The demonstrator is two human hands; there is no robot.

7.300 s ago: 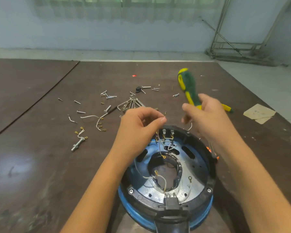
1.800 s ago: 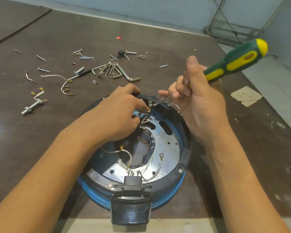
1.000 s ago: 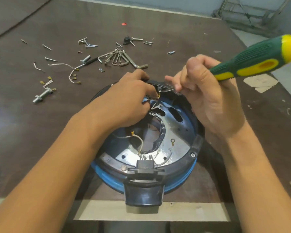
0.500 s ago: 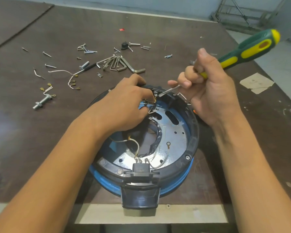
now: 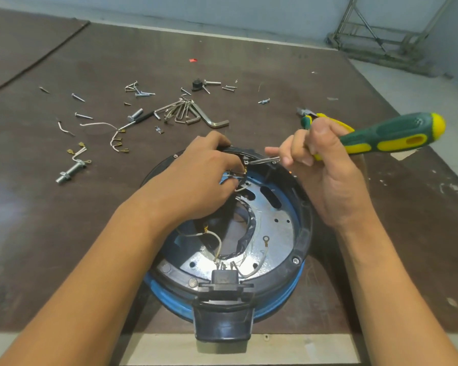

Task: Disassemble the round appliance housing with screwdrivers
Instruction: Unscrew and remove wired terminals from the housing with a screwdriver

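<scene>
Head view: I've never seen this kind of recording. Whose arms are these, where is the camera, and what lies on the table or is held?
No machine here: a person wears the camera on their head, so you look down their own arms. The right hand grips a green-and-yellow screwdriver, its tip at the far rim of the round housing. The left hand curls its fingers around wires there. On the table lie loose screws, hex keys, wire pieces and pliers.

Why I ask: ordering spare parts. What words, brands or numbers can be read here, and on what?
None: no text can be read.
The screwdriver handle shows only an oval recess, no lettering.
The round housing and its black connector block show no label.
</scene>
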